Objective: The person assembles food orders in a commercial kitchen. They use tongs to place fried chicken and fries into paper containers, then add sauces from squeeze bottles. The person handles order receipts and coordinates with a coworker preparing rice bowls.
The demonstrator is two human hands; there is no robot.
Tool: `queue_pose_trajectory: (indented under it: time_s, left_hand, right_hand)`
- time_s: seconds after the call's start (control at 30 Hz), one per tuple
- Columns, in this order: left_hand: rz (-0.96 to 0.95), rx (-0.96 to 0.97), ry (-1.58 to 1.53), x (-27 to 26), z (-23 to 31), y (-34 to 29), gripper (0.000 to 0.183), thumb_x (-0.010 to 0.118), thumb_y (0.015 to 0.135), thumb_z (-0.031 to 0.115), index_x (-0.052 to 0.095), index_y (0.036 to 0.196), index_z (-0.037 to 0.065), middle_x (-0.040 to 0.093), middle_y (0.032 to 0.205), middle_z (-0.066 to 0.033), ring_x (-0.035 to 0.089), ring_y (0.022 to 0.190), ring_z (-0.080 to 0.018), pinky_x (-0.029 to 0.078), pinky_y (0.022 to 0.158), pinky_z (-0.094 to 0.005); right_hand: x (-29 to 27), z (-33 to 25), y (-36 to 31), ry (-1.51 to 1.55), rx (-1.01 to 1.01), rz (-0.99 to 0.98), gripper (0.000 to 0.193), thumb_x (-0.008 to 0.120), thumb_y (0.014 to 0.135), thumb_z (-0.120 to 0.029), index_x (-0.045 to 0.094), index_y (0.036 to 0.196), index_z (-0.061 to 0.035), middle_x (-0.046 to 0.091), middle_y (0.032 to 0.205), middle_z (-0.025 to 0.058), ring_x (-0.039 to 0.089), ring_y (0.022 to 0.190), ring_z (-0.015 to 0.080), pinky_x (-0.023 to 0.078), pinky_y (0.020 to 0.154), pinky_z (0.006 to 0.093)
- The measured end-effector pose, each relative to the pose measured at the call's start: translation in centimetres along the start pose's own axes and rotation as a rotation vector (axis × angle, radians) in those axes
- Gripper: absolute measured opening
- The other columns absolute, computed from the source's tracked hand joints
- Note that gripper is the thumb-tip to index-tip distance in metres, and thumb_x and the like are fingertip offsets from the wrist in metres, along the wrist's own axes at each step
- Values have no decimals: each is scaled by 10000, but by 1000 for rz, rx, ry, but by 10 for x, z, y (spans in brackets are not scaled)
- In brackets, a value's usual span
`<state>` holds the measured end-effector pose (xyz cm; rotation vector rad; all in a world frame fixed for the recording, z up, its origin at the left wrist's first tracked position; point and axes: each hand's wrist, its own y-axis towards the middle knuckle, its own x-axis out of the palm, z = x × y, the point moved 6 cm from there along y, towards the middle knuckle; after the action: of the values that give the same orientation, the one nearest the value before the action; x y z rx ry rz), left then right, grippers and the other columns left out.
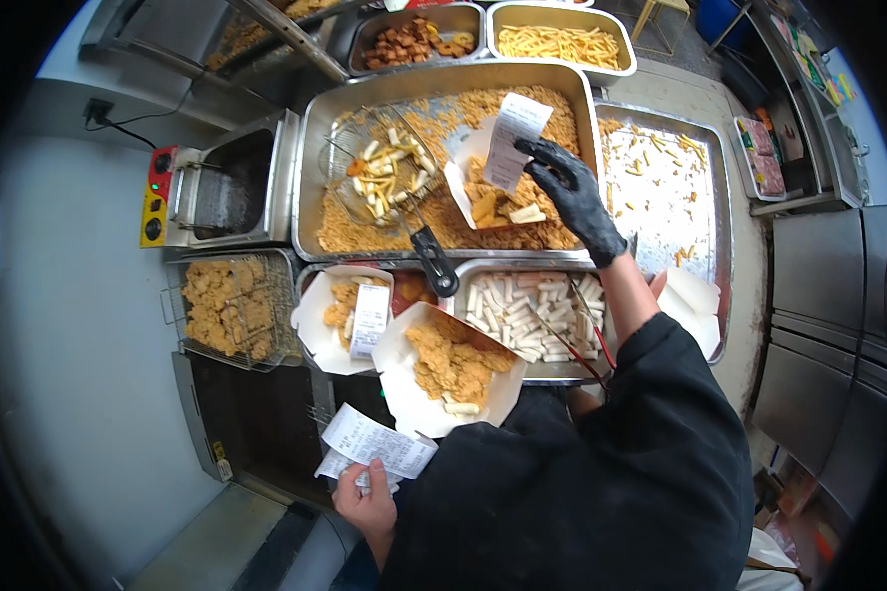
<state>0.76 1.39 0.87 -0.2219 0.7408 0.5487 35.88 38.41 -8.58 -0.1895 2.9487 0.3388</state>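
My left hand (368, 500), bare, pinches several printed receipts (379, 443) at the lower left. My right hand (574, 195), in a black glove, reaches over a large tray of crumbs. Its fingers are apart, and their tips touch the edge of a receipt (515, 136). That slip stands tilted in an open white paper box (460, 172) holding fried pieces and pale sticks. Nearer me, another open box (399, 379) holds fried chicken (453, 364) and a few pale sticks. A third box (313, 313), with food and a receipt (369, 320) on top, sits to its left.
A wire strainer (379, 167) of sticks rests in the crumb tray (304, 197). Red-handled tongs (572, 347) lie over a tray of white sticks (522, 305). At left are a fryer (232, 187) and a basket of fried chicken (229, 305). Fries (559, 44) stand at the back.
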Motion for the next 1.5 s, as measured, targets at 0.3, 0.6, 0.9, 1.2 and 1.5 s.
queue_pose_trajectory:
  time_s: [0.3,0.6,0.9,1.2,1.5]
  left_hand:
    - [-12,16,-47,-1,3,1,118,712,844,1,604,849,-47,705,782,-183,695,702,-200,535,618,-317]
    - [3,77,-51,-1,5,4,120,717,847,18,611,839,-38,702,770,-179,692,690,-197,530,612,-312]
    - [0,115,6,-2,10,9,119,730,834,20,621,841,-28,686,744,-168,685,648,-249,510,577,-324]
    - [70,303,-80,-13,27,27,129,741,836,25,624,865,-22,692,752,-142,701,667,-238,513,570,-309]
    - [79,215,-249,-30,-3,53,143,734,861,70,620,884,-14,675,720,-110,669,625,-154,493,534,-270]
  right_hand:
    - [-5,-39,-7,296,-17,-97,424,559,986,-342,632,1264,-31,657,1091,79,606,956,151,483,799,276]
    - [5,-10,-5,714,239,-79,418,491,1014,-333,606,1280,-32,656,1221,82,618,1006,159,478,827,273]
    - [-18,62,-33,500,731,95,364,509,1003,-268,606,1269,-38,666,1182,64,654,976,173,516,809,276]
    - [-35,-13,-84,370,539,139,358,502,998,-240,591,1301,-71,649,1243,52,642,1002,162,487,813,260]
    - [60,-89,-110,339,411,48,364,527,982,-195,580,1286,-3,635,1255,116,630,1049,215,494,904,338]
